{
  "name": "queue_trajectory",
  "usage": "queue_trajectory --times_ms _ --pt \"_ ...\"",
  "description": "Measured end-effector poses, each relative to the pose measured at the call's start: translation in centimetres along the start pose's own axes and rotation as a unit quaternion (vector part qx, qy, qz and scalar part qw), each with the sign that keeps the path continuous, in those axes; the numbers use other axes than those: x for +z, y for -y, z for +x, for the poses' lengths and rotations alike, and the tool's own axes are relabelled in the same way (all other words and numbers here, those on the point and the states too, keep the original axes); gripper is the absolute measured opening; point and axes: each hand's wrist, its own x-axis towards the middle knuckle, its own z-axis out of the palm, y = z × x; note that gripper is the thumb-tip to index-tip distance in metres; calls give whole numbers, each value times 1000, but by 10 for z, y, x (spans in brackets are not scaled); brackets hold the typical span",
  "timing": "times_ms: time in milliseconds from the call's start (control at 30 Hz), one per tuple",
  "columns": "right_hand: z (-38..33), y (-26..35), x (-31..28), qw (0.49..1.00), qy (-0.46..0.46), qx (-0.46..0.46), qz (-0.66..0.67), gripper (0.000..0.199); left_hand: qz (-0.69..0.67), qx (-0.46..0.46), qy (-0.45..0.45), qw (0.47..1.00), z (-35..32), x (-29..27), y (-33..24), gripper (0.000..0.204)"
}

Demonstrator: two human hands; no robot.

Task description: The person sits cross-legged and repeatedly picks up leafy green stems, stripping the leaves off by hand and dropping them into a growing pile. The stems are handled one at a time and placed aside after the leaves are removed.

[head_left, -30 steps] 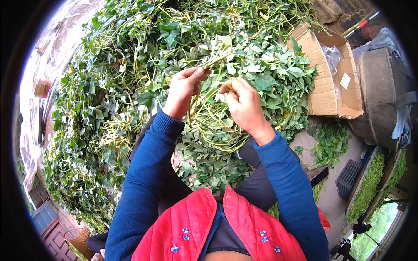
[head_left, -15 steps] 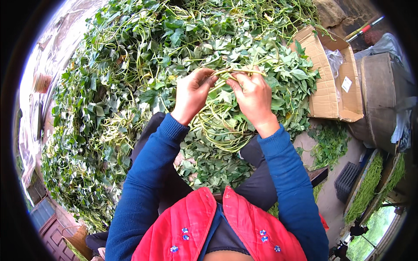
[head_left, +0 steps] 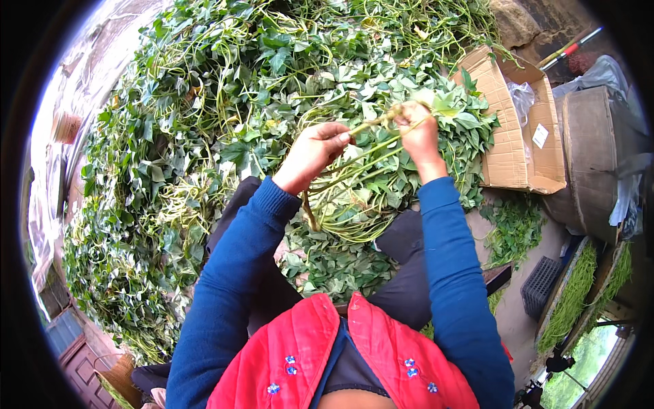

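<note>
A long green leafy vine point(head_left: 373, 124) stretches between my two hands above a big heap of leaves. My left hand point(head_left: 315, 154) pinches it between thumb and fingers. Farther right and slightly higher, my right hand point(head_left: 418, 133) is closed around the vine's other part; its fingertips are smeared by motion. Pale green leaves show just beyond the right fingers. A brownish stem end point(head_left: 308, 210) hangs below my left hand. Under both hands lie bare, curved yellow-green stems point(head_left: 351, 230) on the leaves, between my knees.
The leafy heap point(head_left: 170, 129) fills the left and far side. At the right stand an open cardboard box point(head_left: 545, 174), a large brown container point(head_left: 591, 153), a dark plastic crate point(head_left: 542, 286) and trays of thin green stems point(head_left: 571, 300). A woven basket point(head_left: 120, 379) sits lower left.
My right hand has moved right, away from my left, drawing the vine out between them. My left hand has shifted slightly and keeps its pinch. A brownish stem now hangs below it.
</note>
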Motion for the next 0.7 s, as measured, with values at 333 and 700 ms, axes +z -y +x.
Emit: queue_trajectory --times_ms 333,700 --pt "-1 90 -13 991 90 -97 -25 11 -252 -24 -21 967 8 -20 2 18" --pt "-18 100 9 965 205 -163 -10 17 -391 27 -13 920 12 -25 1 20"
